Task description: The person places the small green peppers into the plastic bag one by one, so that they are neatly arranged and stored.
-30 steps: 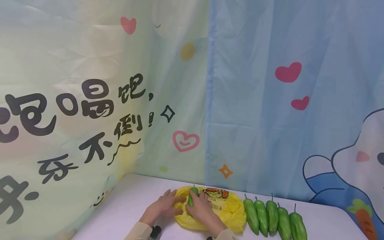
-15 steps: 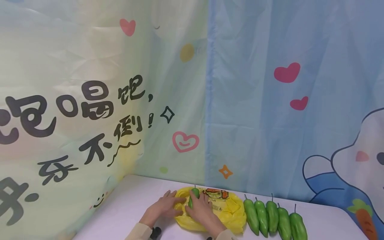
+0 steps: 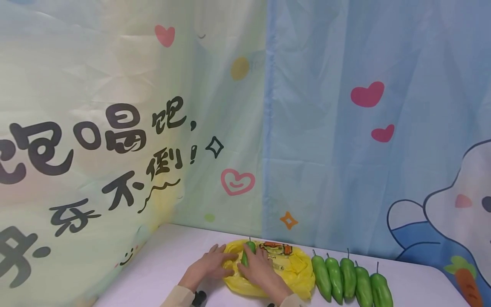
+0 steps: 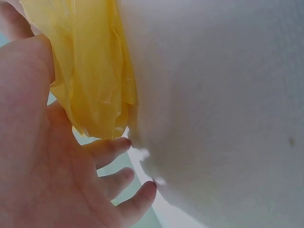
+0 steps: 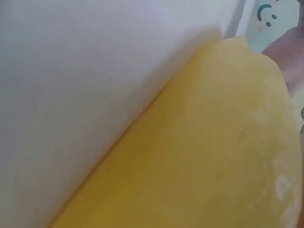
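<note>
A long green pepper point(image 3: 249, 247) lies on the crumpled yellow plastic bag point(image 3: 295, 273), its stem pointing away. My right hand point(image 3: 258, 266) holds the pepper from above, partly covering it. At the bag's left edge my left hand point(image 3: 210, 262) has its fingers spread and touches the plastic. In the left wrist view, the left hand's fingers point(image 4: 135, 202) reach past a hanging fold of the bag point(image 4: 95, 71). The bag's smooth yellow side point(image 5: 190, 156) fills much of the right wrist view, hiding most of the right hand.
Several more green peppers point(image 3: 348, 279) lie in a row right of the bag on the white table point(image 3: 142, 273). Printed curtains point(image 3: 307, 128) hang behind the table and along its left side.
Both hands stay nearly still on the bag and pepper. The pepper's top shifts very slightly to the right; the head view moves a little.
</note>
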Motion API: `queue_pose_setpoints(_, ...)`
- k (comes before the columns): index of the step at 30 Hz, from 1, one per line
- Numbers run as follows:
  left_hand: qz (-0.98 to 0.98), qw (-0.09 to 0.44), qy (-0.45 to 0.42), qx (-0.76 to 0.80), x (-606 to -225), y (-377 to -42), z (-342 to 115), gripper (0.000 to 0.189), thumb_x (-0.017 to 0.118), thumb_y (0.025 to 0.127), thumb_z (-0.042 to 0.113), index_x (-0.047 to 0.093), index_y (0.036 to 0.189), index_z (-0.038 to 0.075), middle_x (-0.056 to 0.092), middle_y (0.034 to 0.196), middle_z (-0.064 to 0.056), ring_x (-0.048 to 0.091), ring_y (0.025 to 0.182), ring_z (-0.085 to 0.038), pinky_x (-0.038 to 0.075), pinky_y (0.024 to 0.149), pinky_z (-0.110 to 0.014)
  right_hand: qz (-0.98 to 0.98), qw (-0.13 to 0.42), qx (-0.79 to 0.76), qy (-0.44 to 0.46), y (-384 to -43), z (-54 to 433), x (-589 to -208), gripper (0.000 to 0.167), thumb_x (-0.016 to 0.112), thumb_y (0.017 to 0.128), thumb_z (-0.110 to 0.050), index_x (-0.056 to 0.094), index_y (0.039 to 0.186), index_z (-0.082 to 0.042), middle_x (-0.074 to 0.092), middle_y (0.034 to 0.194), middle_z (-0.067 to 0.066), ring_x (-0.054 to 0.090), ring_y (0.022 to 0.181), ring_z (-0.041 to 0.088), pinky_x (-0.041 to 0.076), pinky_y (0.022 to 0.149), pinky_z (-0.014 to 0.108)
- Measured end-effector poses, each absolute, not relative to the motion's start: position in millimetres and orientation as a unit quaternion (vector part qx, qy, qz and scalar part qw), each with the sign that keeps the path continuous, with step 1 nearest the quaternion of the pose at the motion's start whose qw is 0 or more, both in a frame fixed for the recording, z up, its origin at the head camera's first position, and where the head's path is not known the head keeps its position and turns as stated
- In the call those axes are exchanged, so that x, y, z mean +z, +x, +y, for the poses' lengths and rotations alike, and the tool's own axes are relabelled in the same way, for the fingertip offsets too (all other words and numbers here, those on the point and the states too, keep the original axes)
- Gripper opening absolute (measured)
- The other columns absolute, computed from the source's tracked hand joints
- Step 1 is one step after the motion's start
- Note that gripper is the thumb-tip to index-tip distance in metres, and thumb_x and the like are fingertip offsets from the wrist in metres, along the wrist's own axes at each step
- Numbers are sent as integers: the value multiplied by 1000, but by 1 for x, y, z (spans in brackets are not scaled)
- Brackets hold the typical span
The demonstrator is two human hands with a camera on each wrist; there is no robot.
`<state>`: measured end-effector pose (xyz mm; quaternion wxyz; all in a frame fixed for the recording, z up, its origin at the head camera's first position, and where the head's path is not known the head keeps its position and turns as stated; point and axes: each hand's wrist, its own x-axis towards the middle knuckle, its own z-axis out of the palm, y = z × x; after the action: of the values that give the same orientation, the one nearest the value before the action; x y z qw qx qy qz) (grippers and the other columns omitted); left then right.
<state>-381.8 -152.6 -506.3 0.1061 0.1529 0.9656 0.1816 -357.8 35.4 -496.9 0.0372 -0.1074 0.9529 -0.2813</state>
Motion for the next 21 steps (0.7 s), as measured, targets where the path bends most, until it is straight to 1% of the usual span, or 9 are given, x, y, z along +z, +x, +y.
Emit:
queue_pose_setpoints(4,966,106,155,178,-505,-381,-152,49,69,90,43,62,137,31,38,159,-18,24,150,-49,25,117,-72,956,40,-267,-112,-356,38,-495,66,64,96,-43,42,152,-16,29,155,38,22,145,59,25,109,80)
queue_pose_setpoints(14,967,99,164,169,-503,-379,-151,47,71,90,41,64,135,31,40,157,-20,27,148,-50,29,114,-73,963,54,-233,-126,-353,43,-491,70,54,99,-55,36,156,-19,18,163,31,9,150,56,11,114,80)
queue_pose_setpoints(21,966,103,161,172,-502,-380,-152,47,69,91,42,63,136,30,39,158,-20,25,149,-50,27,115,-73,965,53,-220,-135,-350,46,-487,71,47,100,-60,34,157,-21,15,165,28,6,152,54,9,115,80)
